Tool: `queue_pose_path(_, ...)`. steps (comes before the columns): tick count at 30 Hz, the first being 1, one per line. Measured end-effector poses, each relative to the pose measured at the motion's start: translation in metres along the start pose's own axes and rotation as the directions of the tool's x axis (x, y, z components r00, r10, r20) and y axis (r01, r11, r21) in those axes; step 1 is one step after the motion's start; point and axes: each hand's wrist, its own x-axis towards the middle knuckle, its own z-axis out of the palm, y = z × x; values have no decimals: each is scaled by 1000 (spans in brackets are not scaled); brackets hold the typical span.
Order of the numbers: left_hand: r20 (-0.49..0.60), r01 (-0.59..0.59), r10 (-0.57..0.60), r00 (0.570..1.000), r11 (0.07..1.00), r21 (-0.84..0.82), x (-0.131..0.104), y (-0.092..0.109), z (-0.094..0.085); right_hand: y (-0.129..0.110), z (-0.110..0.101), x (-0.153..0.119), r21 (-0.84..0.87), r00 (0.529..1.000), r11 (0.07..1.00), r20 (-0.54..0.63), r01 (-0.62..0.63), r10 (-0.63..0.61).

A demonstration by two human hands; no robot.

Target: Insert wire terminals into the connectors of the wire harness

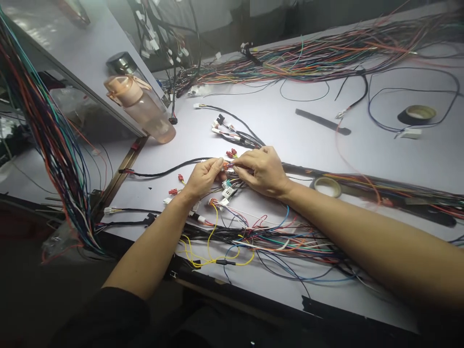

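Observation:
Near the middle of the table, my left hand [205, 178] pinches a small orange-red connector [226, 166] between thumb and fingers. Close against its right side, my right hand [261, 170] is closed with the fingertips on thin wires at that connector. White connectors [228, 192] and a teal one lie just below the hands. Red connectors [231, 153] sit right above them, with others to the left of my left wrist. A black-wrapped cable [166, 170] runs from the left up to my left hand. The fingertips partly hide the connector.
A bottle [145, 108] stands at the back left. Long wire bundles [290, 63] cross the back, and another [61, 140] hangs at the left. Below the hands lies a wire harness [261, 237]. Tape rolls [328, 187] and a black strip [322, 121] are at the right.

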Motion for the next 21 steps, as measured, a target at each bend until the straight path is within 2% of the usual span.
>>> queue_pose_path(4, 7, 22, -22, 1000, 996, 86, 0, 5, -2, 2, 2, 1, -3, 999, 1000, 35, -28, 28)
queue_pose_path(7, -17, -2, 6, 1000, 971, 241, -7, 14, -13, 3, 4, 2, 29, 998, 999, 50, -41, 39)
queue_pose_path(10, -110, -44, 97, 989, 911, 410, -27, 23, -29, 3, 5, 2, 55, 997, 997, 50, -62, 59)
queue_pose_path(12, -132, -64, 142, 981, 879, 473, -47, 27, -37, 2, 5, 2, 59, 996, 996, 56, -72, 69)
queue_pose_path(13, -117, -83, 158, 980, 872, 482, -58, 27, -40, 2, 5, 2, 60, 996, 996, 57, -73, 70)
queue_pose_path(17, 66, -160, 147, 987, 842, 515, -90, 24, -43, 3, 6, 2, 68, 996, 995, 48, -72, 69)
queue_pose_path(21, 165, -177, 104, 981, 828, 532, -97, 17, -37, 3, 6, 2, 44, 996, 996, 48, -81, 79)
